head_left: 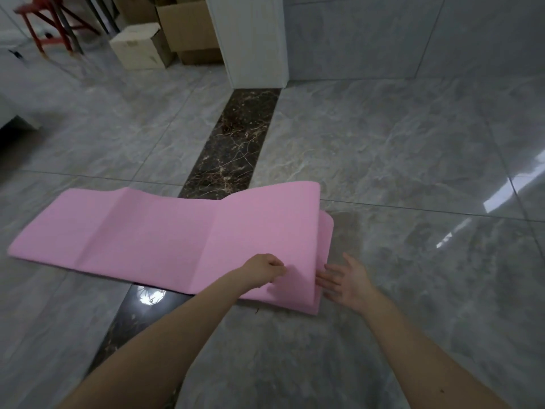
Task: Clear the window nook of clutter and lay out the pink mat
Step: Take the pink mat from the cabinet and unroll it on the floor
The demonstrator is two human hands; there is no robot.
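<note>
The pink mat (pixel 153 231) lies on the grey tiled floor, partly unfolded to the left with raised creases, and still stacked in folds at its right end. My left hand (pixel 264 270) has its fingers curled and pinches the top layer near the mat's front right corner. My right hand (pixel 343 280) is spread, fingers straight, touching the folded right edge of the mat.
A dark marble strip (pixel 236 143) runs across the floor under the mat. A white pillar (pixel 250 39) stands behind, with cardboard boxes (pixel 141 48) and a red stool (pixel 50 22) at the far left. A white furniture edge (pixel 17 113) is at the left.
</note>
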